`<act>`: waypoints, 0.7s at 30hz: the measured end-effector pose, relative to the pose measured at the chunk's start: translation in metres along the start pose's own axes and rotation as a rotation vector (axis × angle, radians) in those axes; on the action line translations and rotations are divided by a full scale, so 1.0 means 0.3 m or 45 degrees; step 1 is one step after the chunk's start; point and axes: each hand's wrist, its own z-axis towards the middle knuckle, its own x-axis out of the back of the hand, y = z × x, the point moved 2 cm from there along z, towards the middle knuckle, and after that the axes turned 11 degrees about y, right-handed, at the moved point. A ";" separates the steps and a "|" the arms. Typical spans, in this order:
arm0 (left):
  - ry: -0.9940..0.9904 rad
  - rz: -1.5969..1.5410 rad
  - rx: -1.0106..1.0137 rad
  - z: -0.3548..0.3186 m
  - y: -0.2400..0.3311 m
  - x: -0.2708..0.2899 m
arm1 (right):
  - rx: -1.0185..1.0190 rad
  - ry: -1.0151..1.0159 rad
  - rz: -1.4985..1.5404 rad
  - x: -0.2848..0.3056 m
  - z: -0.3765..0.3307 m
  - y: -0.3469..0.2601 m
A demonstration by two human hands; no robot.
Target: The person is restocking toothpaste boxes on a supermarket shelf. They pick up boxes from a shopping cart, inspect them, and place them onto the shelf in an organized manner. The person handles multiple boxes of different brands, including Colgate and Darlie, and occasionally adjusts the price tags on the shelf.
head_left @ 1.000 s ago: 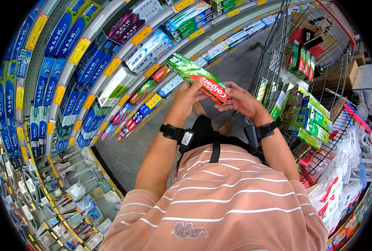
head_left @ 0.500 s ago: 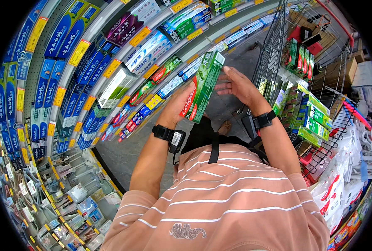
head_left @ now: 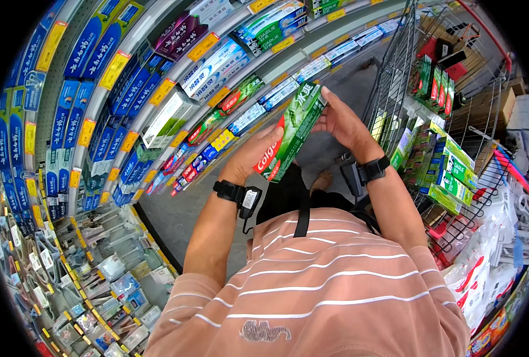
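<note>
The left hand [head_left: 253,153] closes on the lower-left part of a red-and-green toothpaste carton [head_left: 294,134], its palm and thumb along the red edge; the fingers behind are mostly hidden. The right hand [head_left: 343,122] has its thumb at the carton's upper corner and its fingers bent in near the side, so both hands are on the carton; how firmly the right one presses, I cannot tell.

The carton is just above the middle of the frame, between the two hands. Its long axis runs aslant, from the lower left by the left palm to the upper right by the right thumb, with a broad green face turned up to view.

Outward from there, a black wristband [head_left: 373,171] circles the right wrist. The left hand is the nearer to the shelf rail [head_left: 99,102] and the red-and-green shelf cartons [head_left: 240,95], up and left of it. The right hand is the nearer to the wire shopping cart [head_left: 389,77] at the right of the frame, which holds green-and-white cartons [head_left: 455,172].
</note>
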 end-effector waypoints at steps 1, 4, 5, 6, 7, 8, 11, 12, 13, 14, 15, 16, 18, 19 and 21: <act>0.030 0.113 0.012 -0.004 -0.005 0.010 | -0.021 0.005 0.027 0.002 0.007 0.012; 0.121 0.630 -0.091 0.030 -0.021 0.057 | -0.040 0.076 0.027 0.017 0.032 0.073; 0.161 0.708 -0.055 0.036 -0.013 0.053 | -0.069 0.093 0.018 0.021 0.030 0.086; 0.157 0.751 0.004 0.053 -0.023 0.064 | -0.085 0.117 0.039 0.030 0.034 0.108; 0.150 0.795 0.063 0.074 -0.034 0.078 | -0.101 0.141 0.061 0.042 0.043 0.136; 0.141 0.837 0.126 0.099 -0.048 0.091 | -0.121 0.170 0.083 0.059 0.054 0.169; 0.144 0.924 0.098 0.168 -0.082 0.106 | -0.166 0.220 0.154 0.095 0.093 0.255; 0.153 0.893 0.051 0.193 -0.108 0.115 | -0.173 0.233 0.175 0.103 0.110 0.278; 0.183 0.878 -0.024 0.225 -0.128 0.134 | -0.195 0.252 0.187 0.116 0.135 0.298; 0.226 0.878 -0.028 0.260 -0.161 0.174 | -0.177 0.302 0.183 0.120 0.151 0.318; 0.268 0.878 -0.037 0.302 -0.195 0.219 | -0.157 0.353 0.175 0.120 0.167 0.337; 0.309 0.879 -0.047 0.339 -0.223 0.262 | -0.136 0.405 0.167 0.125 0.185 0.358; 0.430 1.001 -0.167 0.436 -0.235 0.350 | -0.196 0.464 0.182 0.165 0.240 0.421; 0.516 1.100 -0.279 0.504 -0.261 0.436 | -0.217 0.462 0.219 0.181 0.268 0.453; 0.636 1.313 -0.452 0.579 -0.286 0.552 | -0.259 0.500 0.276 0.209 0.284 0.544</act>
